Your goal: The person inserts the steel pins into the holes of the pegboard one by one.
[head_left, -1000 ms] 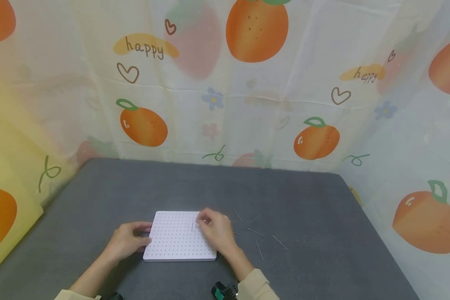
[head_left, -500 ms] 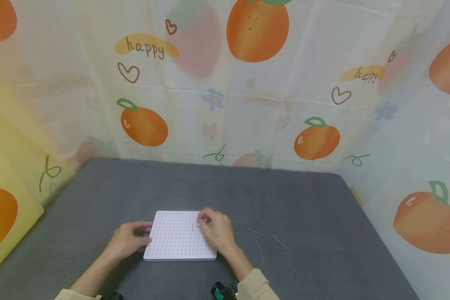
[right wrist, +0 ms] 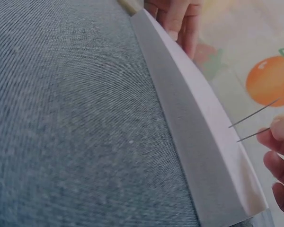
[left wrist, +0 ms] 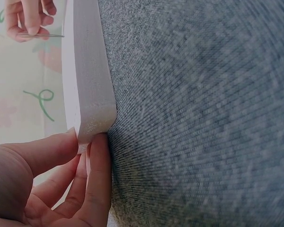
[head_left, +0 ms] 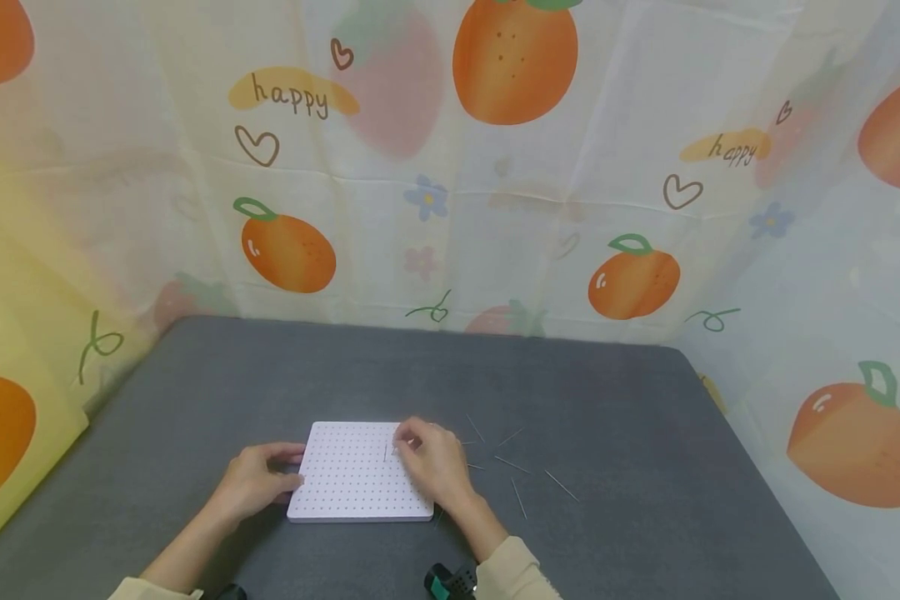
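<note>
A white board with a grid of small holes (head_left: 345,483) lies flat on the dark table. At its left edge my left hand (head_left: 247,482) holds it, with the thumb (left wrist: 57,149) and fingers pinching a corner in the left wrist view. Over the board's far right part, my right hand (head_left: 437,471) pinches the upper end of a thin metal pin (right wrist: 253,135). That pin's lower tip meets the board's top face. Just beside it, another thin pin (right wrist: 253,113) stands up from the board by itself.
Several loose metal pins, among them one farthest right (head_left: 561,485) and one nearer me (head_left: 519,498), lie scattered on the grey table (head_left: 630,417) right of the board. A fruit-patterned curtain (head_left: 495,233) hangs behind the table.
</note>
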Tool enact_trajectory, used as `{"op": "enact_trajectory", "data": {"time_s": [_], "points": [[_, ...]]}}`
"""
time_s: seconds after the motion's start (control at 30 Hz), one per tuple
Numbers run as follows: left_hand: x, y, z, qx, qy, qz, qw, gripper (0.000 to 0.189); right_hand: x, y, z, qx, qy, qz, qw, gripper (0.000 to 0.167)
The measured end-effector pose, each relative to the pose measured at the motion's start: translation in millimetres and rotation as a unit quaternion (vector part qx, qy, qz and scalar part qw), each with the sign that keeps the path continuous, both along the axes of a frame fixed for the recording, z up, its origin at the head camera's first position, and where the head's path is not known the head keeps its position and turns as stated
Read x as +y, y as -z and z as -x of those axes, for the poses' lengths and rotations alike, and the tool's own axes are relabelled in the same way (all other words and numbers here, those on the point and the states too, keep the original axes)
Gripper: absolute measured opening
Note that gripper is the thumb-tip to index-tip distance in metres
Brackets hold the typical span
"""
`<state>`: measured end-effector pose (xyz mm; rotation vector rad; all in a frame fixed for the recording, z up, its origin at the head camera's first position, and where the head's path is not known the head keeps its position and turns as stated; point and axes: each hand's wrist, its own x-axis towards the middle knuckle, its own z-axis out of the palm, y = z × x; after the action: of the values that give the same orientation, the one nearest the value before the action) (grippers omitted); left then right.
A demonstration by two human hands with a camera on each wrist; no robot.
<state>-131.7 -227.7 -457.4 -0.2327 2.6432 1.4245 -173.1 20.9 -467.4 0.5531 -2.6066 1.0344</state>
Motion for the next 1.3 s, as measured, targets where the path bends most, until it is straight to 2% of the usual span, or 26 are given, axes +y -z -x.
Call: {"op": "enact_trajectory", "data": {"time_s": [0.2, 0.63, 0.87, 1.13, 1.3], "points": [[0.2, 0.6, 0.7, -0.007, -0.002, 0.003, 1.0000, 0.047, -1.1, 2.6, 0.4, 0.010, -0.010, -0.009, 0.9999, 0.005], [0.2, -0.4, -0.4, -0.006, -0.005, 0.002, 1.0000, 0.046, -2.7, 4.9, 0.9, 0.003, -0.011, -0.028, 0.9995, 0.005], [0.8, 0.1, -0.1, -0.002, -0.003, 0.004, 1.0000, 0.046, -0.2, 4.6, -0.1, -0.017, -0.015, -0.049, 0.9986, 0.007], [2.2, -0.4, 0.1, -0.011, -0.010, 0.016, 0.9998, 0.045, 15.0, 0.7, -5.0, -0.047, -0.026, -0.041, 0.9977, 0.016], [3.3, -1.5, 0.7, -0.013, -0.012, 0.024, 0.9996, 0.045, 30.2, -1.0, -6.2, -0.043, -0.031, -0.035, 0.9980, 0.015]]}}
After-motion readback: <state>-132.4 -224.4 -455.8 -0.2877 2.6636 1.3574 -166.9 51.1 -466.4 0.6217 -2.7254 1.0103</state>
